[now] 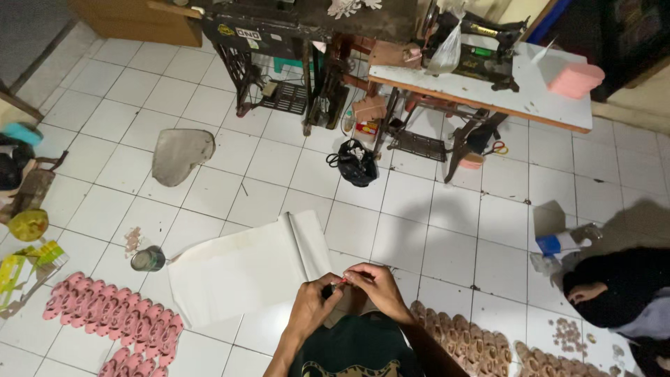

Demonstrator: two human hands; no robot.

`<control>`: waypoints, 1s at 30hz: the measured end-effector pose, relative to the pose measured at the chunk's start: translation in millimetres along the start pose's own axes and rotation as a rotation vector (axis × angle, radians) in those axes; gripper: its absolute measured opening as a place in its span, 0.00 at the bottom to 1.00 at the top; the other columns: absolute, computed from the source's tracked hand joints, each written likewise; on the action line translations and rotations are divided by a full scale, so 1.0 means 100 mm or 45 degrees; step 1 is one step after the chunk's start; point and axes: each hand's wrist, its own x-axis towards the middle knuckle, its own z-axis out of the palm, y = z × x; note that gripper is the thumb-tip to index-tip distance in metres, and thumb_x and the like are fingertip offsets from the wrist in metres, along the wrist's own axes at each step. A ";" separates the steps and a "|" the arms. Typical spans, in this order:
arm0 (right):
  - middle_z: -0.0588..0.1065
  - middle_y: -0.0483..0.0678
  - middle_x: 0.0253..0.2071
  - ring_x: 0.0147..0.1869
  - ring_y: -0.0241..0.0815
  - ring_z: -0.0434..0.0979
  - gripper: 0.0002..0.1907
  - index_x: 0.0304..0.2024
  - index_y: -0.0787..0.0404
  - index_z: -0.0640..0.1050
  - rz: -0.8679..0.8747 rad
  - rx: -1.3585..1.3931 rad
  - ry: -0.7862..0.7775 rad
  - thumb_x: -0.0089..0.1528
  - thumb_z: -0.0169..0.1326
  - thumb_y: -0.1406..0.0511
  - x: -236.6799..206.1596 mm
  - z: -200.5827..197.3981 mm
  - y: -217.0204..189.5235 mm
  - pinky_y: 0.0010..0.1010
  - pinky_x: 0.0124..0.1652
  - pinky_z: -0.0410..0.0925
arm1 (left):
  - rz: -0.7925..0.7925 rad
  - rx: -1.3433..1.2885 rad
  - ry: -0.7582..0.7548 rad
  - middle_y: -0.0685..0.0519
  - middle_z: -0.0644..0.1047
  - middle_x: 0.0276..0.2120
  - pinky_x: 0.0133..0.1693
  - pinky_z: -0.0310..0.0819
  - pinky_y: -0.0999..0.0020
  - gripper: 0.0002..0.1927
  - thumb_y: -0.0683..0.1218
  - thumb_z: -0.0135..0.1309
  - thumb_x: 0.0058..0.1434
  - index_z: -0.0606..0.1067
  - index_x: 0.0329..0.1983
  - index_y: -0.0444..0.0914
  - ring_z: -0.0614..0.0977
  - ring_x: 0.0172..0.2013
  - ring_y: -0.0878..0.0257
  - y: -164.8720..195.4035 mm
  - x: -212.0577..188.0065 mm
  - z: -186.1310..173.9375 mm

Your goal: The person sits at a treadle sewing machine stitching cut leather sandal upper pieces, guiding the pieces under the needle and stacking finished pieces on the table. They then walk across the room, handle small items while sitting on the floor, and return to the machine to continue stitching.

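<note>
The thing in the hands is very small and hard to make out; only a tiny red bit [343,279] shows. It sits between the fingertips of both hands, so which way it points cannot be told. The left hand [313,306] curls nearly shut and pinches it. The right hand [377,287] pinches it too. Just left of the hands lies a big white sheet [244,269]. Further left are pink sandal soles [112,314]. Right of the hands lie brown soles [467,342], cut off below.

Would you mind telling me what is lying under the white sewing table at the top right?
Under the white sewing table are its dark treadle frame, orange-handled scissors and a black bag on the floor. The tabletop hides whatever lies further back.
</note>
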 end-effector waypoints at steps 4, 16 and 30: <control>0.83 0.51 0.38 0.42 0.37 0.83 0.14 0.47 0.69 0.81 0.033 0.097 -0.047 0.65 0.57 0.64 0.39 -0.52 -0.08 0.29 0.45 0.75 | 0.079 -0.127 0.048 0.48 0.85 0.26 0.25 0.72 0.66 0.11 0.45 0.54 0.64 0.81 0.45 0.36 0.74 0.16 0.65 0.21 0.47 0.14; 0.80 0.50 0.35 0.40 0.37 0.79 0.08 0.41 0.70 0.79 0.032 0.308 0.020 0.65 0.57 0.68 1.74 -0.90 -0.03 0.30 0.44 0.73 | -0.015 -0.199 0.019 0.49 0.86 0.30 0.27 0.79 0.68 0.14 0.49 0.55 0.65 0.83 0.45 0.36 0.85 0.21 0.63 0.18 1.92 -0.01; 0.78 0.48 0.38 0.44 0.36 0.78 0.08 0.42 0.66 0.77 0.065 0.175 -0.309 0.62 0.60 0.69 4.34 -0.78 -1.06 0.27 0.46 0.71 | 0.342 0.146 0.176 0.50 0.85 0.30 0.32 0.81 0.61 0.11 0.50 0.58 0.61 0.83 0.42 0.42 0.85 0.25 0.57 0.23 3.92 -1.72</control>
